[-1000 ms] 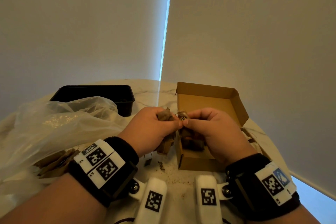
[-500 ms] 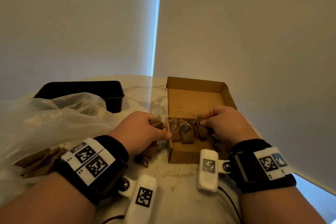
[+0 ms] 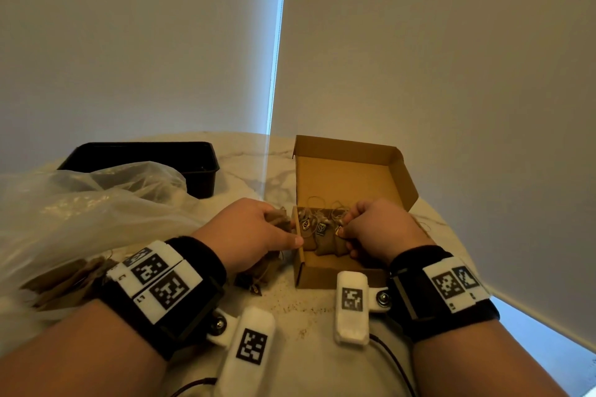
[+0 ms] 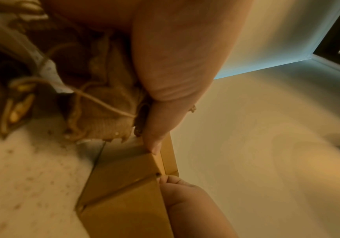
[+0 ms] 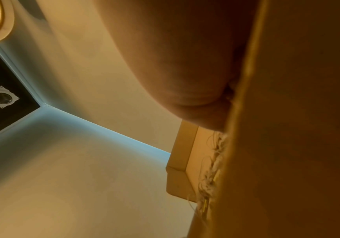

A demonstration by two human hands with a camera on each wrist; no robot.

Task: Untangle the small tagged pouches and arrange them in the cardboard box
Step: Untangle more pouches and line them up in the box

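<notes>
The open cardboard box (image 3: 351, 177) stands on the table with its lid raised. Three small brown tagged pouches (image 3: 322, 237) stand in a row near its front left. My right hand (image 3: 344, 230) is inside the box and pinches the top of the rightmost pouch (image 3: 339, 245). Just outside the box's left wall, my left hand (image 3: 283, 229) grips a tangled bunch of pouches (image 3: 277, 219), its thumb tip touching the wall's rim. In the left wrist view the bunch of pouches (image 4: 104, 112) and its strings hang beside the box (image 4: 124, 193).
A black tray (image 3: 145, 155) sits at the back left. A crumpled clear plastic bag (image 3: 96, 203) covers the left of the marble table (image 3: 306, 309), with brown pouches (image 3: 64, 280) under it. Loose tags and a pouch (image 3: 254, 284) lie by my left wrist.
The hands, joined above the box a second ago, have come apart. The right hand went down into the box with a pouch; the left moved to the box's left wall with the bunch.
</notes>
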